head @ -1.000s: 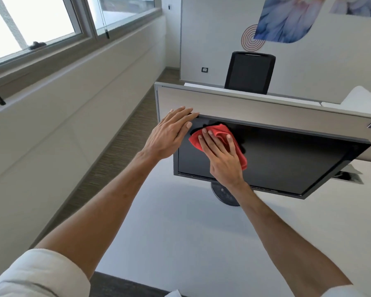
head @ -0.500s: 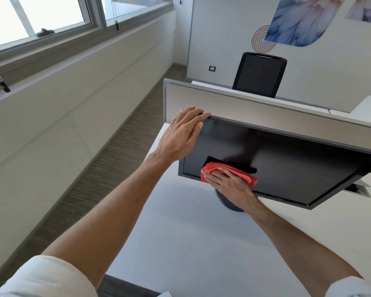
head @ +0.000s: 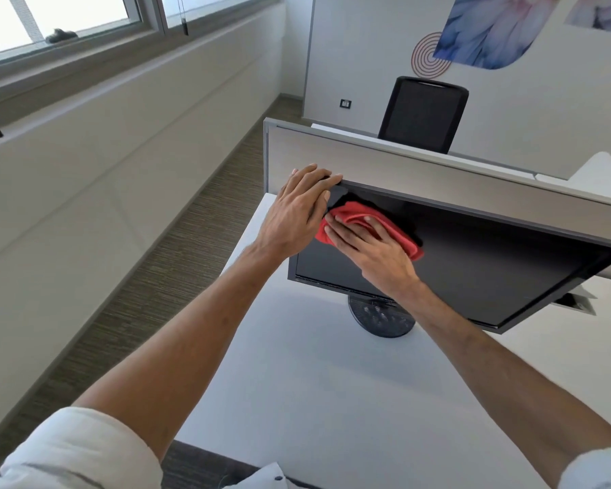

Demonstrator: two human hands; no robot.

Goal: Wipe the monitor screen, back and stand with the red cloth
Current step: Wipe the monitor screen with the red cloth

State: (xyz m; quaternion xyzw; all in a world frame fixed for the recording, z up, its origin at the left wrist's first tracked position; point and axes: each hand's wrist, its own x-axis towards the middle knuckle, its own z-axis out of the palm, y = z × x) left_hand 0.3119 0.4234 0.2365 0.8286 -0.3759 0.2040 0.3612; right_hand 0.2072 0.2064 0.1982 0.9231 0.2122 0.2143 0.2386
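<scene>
The right hand [head: 371, 252] lies flat, with straight fingers, on the red cloth [head: 399, 231] and presses it against the dark screen of the monitor [head: 491, 270]. It does not close around the cloth, it only pins it under the palm and fingers. The cloth is bunched, with folds showing above and to the right of these fingers, and it sits near the upper left corner of the screen. Just left of this hand, almost touching it, the left hand [head: 293, 213] rests over that corner with nearly straight fingers; whether the fingertips hook behind the edge cannot be seen. The round stand [head: 378, 319] stands on the white desk [head: 297, 382] directly below the right wrist. The risk seems to be this: because the cloth is only pressed, a fast stroke could let it slip out and bare fingers would smear the glass. A hard push so high above the stand could also tip or turn the monitor if the left hand gives too little support.
</scene>
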